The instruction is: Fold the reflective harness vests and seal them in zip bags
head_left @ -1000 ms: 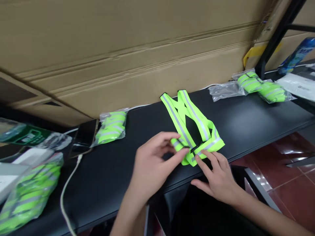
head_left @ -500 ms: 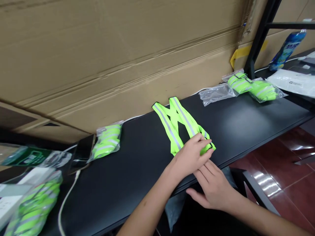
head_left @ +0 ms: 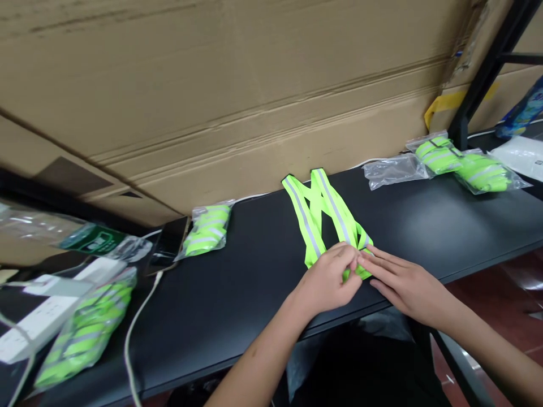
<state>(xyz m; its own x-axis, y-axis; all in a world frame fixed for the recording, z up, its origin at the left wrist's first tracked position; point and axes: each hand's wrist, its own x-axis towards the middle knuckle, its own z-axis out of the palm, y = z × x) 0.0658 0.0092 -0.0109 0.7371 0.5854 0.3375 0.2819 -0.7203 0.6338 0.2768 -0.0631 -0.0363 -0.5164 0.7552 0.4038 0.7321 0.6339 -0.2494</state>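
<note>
A neon yellow-green reflective vest [head_left: 304, 212] of elastic straps with silver stripes lies on the black table, its two straps crossed and their far ends against the cardboard. My left hand [head_left: 333, 277] is at the near edge of the vest, fingers curled in and pinching it there; the fingertips are partly hidden. Beside it my right hand [head_left: 401, 280] rests on the vest's near right corner, fingers stretched out and close together, their tips touching the left hand's fingers. Both hands cover much of the near end.
A bagged vest [head_left: 208, 229] stands left against the cardboard wall [head_left: 254, 85], beside a dark phone [head_left: 169, 243]. Farther left are another bagged vest [head_left: 91, 328], a white power strip [head_left: 46, 322] and a cable [head_left: 133, 339]. Right lie an empty plastic bag [head_left: 394, 172] and bagged vests [head_left: 483, 172].
My right hand has come up from below the left hand onto the vest's right corner. The left hand's fingers have curled in tighter. The camera view has shifted left.
</note>
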